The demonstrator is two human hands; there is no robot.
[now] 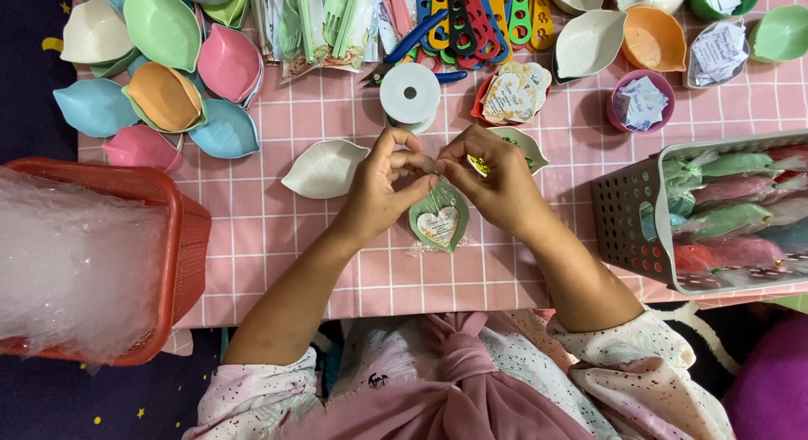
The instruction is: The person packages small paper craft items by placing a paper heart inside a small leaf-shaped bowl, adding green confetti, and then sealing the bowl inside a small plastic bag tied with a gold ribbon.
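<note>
Seen from above, a person sits at the near edge of a counter (337,263) covered in pink checked cloth. Both hands meet near its middle over a small green leaf-shaped dish (439,220) wrapped in clear film, with a heart-shaped card inside. The left hand (383,183) and right hand (492,181) each pinch the gathered film at the dish's top, grip closed on the wrapping; a tie may be there, but it is too small to tell. The dish looks light and stiff, the film thin and slippery, best held by the bunched neck. A white dish (324,168) lies just left. A grey basket (631,213) of wrapped dishes sits at the right edge.
</note>
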